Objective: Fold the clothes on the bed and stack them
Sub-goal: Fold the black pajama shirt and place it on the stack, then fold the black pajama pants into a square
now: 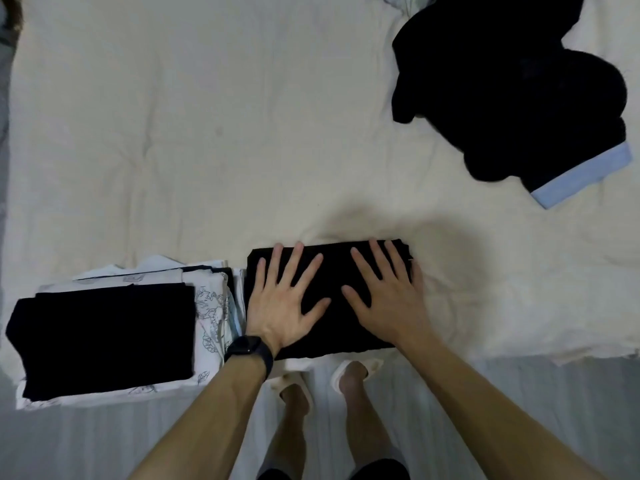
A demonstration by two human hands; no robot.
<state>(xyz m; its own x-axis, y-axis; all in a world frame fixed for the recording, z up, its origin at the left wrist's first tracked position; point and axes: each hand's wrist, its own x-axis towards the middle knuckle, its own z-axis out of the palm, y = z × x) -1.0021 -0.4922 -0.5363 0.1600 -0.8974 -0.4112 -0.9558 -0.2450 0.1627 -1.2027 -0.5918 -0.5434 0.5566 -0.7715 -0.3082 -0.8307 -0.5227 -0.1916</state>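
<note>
Both palms lie flat on a folded black garment at the near edge of the bed, fingers straight and spread wide, holding nothing, only pressing down. The left hand covers the left part of the fold, a dark watch strapped round its wrist; the right hand sits on the right part, its outer fingers reaching nearly to the far right corner of the cloth. The garment is a neat rectangle with its near edge right at the brink of the mattress. Just beside it to the left stands the stack: a black folded piece on top, white fabric printed with line-drawn leaves under it and showing along the right and near sides. Well apart, toward the far right corner of the cream sheet, a loose heap of black clothing lies unfolded, with a pale blue band along one hem. Below the bed edge the person's feet in light slippers stand on a grey floor.
</note>
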